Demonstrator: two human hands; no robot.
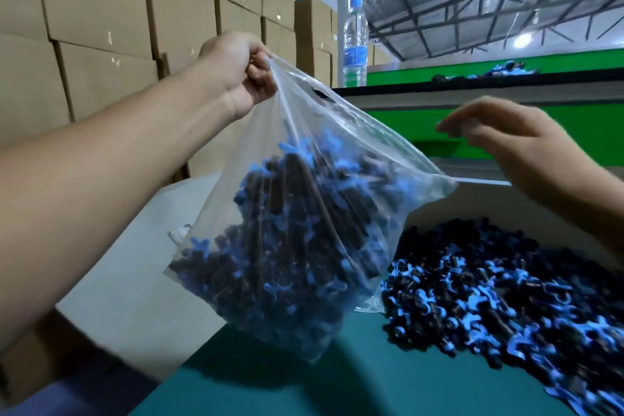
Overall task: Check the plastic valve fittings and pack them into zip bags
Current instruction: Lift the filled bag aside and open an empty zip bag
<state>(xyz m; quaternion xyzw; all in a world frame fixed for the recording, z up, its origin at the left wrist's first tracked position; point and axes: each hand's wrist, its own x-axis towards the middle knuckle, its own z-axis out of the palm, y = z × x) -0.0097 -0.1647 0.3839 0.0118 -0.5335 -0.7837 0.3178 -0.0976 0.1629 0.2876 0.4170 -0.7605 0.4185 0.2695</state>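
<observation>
Fingers of the left hand are curled tight and pinch the top corner of a clear zip bag, which hangs slanted below them, lifted off the bench. Down from that grip the bag bulges with black and blue valve fittings, filling its lower part; its bottom corner hangs just above the teal bench surface. From the pinched corner the bag's open mouth runs down and to the right, toward the right hand. That hand hovers apart from the bag's rim, its fingers loosely bent and pointing left, holding nothing; whether they brush the plastic cannot be told because of blur.

Below the right hand lies a loose heap of fittings of the same kind, spread over the bench against a pale wall of a tray or box. Beyond the left fingers, a water bottle with a blue cap stands upright on a green machine. More fittings lie on the machine's dark top edge, far past the right fingers. To the left of the left hand, stacked cardboard cartons form a wall.
</observation>
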